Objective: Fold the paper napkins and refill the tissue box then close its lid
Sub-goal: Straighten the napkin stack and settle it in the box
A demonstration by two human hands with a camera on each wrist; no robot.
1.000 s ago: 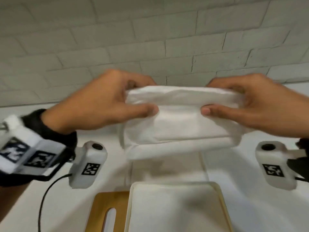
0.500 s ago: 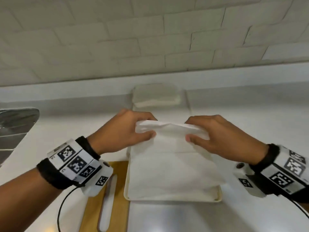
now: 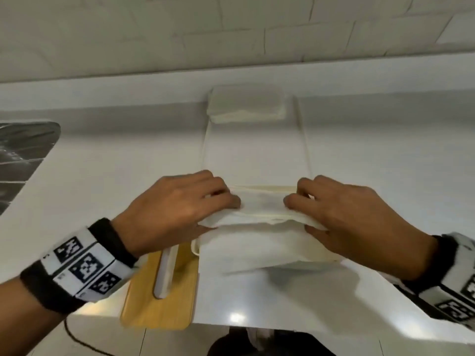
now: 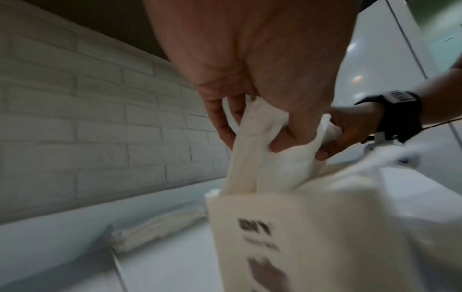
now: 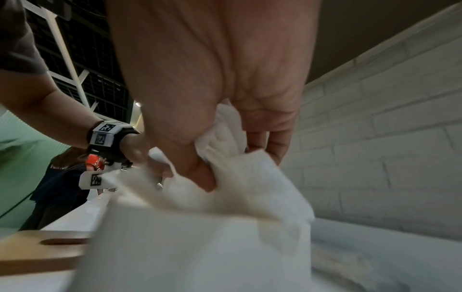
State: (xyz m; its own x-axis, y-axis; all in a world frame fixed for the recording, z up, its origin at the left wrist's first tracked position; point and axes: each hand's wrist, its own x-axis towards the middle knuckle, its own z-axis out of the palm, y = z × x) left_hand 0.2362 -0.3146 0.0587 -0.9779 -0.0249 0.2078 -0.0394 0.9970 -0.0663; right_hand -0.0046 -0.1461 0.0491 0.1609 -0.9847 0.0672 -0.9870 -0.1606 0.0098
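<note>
Counter (image 3: 102, 163) — napkin (image 3: 262, 211) between hands

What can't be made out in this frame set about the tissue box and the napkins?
- Inside of the tissue box: head view, covered by the folded napkins and both hands; its fill level is unreadable.
- Box print: left wrist view, motion-blurred, illegible.
- Napkin count: layers merge under the left hand and right hand.
- Wooden lid: head view, partly behind the left wrist.

The right hand (image 5: 200, 110) pinches the white napkin (image 5: 240, 164) over the box (image 5: 200, 256); wooden lid (image 5: 37, 251) beside it.
</note>
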